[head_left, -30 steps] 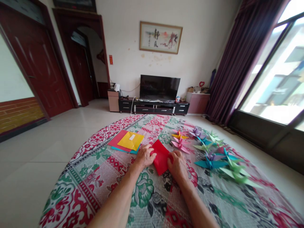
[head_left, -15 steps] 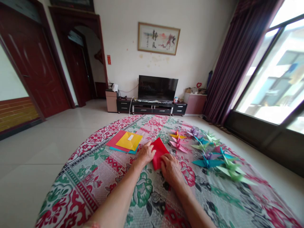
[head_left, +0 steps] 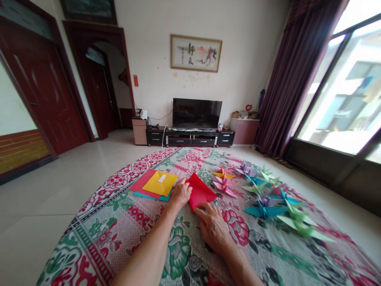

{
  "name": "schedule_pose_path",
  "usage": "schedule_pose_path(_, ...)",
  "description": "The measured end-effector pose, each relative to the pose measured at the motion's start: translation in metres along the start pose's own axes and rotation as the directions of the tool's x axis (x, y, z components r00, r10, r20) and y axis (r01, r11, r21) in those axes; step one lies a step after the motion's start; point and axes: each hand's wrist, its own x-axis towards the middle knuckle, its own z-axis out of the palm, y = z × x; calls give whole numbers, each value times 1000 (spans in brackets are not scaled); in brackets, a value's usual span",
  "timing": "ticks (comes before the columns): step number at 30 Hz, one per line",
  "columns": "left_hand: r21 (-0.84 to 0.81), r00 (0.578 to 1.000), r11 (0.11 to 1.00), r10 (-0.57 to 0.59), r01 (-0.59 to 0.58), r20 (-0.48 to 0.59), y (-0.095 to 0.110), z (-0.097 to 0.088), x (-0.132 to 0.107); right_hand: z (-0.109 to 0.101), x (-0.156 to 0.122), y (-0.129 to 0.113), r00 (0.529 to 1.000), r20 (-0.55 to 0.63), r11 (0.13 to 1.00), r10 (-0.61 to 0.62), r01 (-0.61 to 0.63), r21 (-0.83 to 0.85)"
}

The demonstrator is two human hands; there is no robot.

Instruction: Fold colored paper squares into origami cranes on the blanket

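Gripped the left edge of the red paper with the left hand, fingers curled shut on it. Pressed its near corner down with the right hand, fingers flat and apart. Found the paper lying on the flowered cloth, between a stack of sheets and folded cranes.

Floral cloth, red paper, paper stack, cranes

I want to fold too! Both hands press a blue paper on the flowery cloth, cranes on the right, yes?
No, the paper is red, not blue. The head view shows the left hand and right hand pressing it on the flowery cloth, cranes on the right.
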Motion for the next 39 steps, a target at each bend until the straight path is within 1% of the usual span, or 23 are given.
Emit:
schedule_pose_path(6,-6,999,1000,20,-19,44,-4,-4,0,-1,0,0,999,41,999,-4,5,-33)
schedule_pose_path(10,-4,995,997,82,-82,53,-1,-10,-4,0,1,1,998,64,999,-15,18,-44)
schedule_pose_path(13,17,990,993,115,-116,80,1,-14,-8,0,1,1,996,80,998,-31,35,-50)
schedule_pose_path(18,54,988,992,107,-113,114,3,-16,-13,-2,1,1,994,103,997,-43,49,-58)
schedule_pose_path(23,82,987,988,123,-131,100,6,-15,-14,-6,0,-1,989,136,996,-57,67,-67)
schedule_pose_path(31,87,994,991,97,-101,55,7,-12,-16,-11,-3,-1,983,140,992,-122,123,0)
schedule_pose_path(35,101,994,990,97,-101,50,9,-13,-17,-13,-4,0,983,134,992,-127,124,31)
schedule_pose_path(39,143,996,987,72,-79,53,11,-15,-17,-14,-4,-1,983,134,992,-126,121,45)
